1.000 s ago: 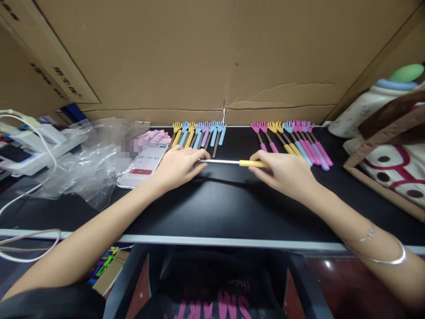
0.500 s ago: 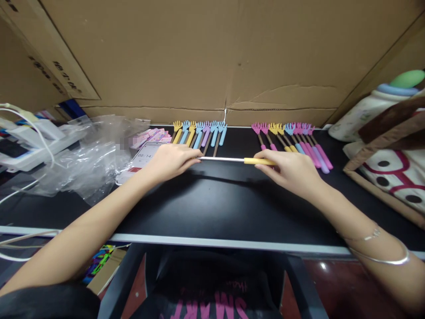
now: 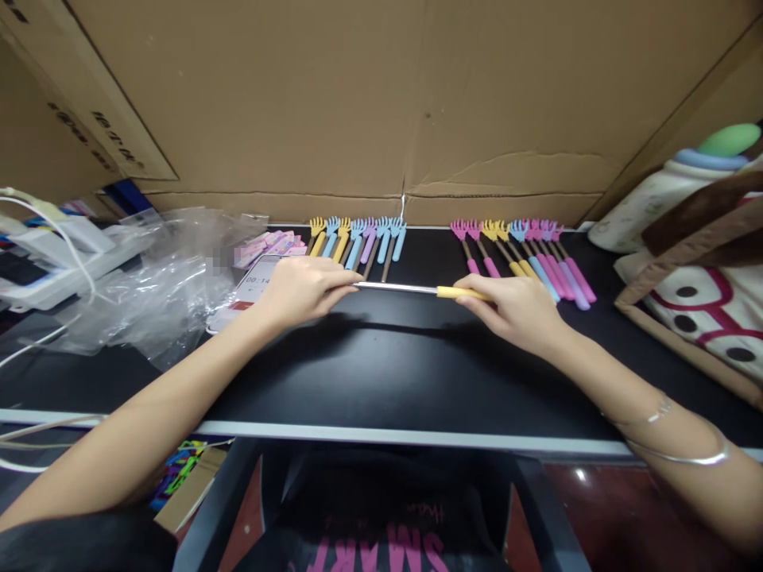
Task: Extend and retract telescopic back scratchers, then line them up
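I hold a telescopic back scratcher [image 3: 411,289] level above the black table [image 3: 381,373], its thin metal rod drawn out between my hands. My left hand [image 3: 301,287] is closed round the rod's left end, whose head is hidden in the fingers. My right hand [image 3: 516,308] is closed on the yellow handle. Behind my hands lie two rows of small scratchers: a left row [image 3: 356,238] in yellow, blue and purple, and a right row [image 3: 524,250] in pink, yellow, blue and purple.
A phone [image 3: 250,290] showing a timer lies under my left wrist, next to crumpled clear plastic bags [image 3: 160,278]. Cardboard [image 3: 381,103] walls the table's back. A patterned bag [image 3: 703,294] and a bottle [image 3: 668,191] stand at right. White devices with cables [image 3: 48,254] sit at far left.
The rod has grown longer between my hands: the left hand slid left over the phone while the right hand with the yellow handle shifted slightly right.
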The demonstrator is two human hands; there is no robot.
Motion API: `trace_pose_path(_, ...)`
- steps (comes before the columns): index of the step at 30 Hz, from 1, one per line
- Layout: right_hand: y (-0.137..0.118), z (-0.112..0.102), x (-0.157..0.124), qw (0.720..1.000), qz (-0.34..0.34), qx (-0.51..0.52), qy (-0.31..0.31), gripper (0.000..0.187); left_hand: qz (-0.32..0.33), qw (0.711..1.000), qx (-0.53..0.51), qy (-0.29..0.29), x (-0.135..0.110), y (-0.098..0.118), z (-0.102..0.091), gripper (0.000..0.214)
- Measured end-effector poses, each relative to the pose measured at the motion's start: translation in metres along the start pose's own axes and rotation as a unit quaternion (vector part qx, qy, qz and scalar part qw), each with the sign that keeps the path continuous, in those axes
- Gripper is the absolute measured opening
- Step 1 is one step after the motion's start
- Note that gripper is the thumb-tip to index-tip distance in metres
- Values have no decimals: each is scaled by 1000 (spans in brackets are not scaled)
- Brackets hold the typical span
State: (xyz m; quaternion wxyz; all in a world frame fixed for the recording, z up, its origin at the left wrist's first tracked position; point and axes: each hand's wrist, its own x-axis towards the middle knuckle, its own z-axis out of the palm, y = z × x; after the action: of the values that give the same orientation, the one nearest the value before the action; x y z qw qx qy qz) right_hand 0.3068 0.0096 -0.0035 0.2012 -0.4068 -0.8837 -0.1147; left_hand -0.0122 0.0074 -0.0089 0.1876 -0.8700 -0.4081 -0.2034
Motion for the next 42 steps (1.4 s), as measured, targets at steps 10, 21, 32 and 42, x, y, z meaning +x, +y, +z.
trace_pose_path(10, -4, -2, 2, 987, 21, 104, -122, 35, 43, 996, 70, 20, 0, 6, -8, 33)
trace_pose_path(21, -6, -2, 4, 933, 21, 294, -208, 44, 64, 997, 46, -7, 3, 17, -15, 35)
trace_pose_path(32, -7, 0, -1, 997, -1, 10, -77, 43, 55, 998, 14, -32, -2, 23, 0, 35)
trace_pose_path(42, -6, -10, -4, 981, -101, -159, 38, 48, -39, 943, -256, -208, 3, 32, 0, 34)
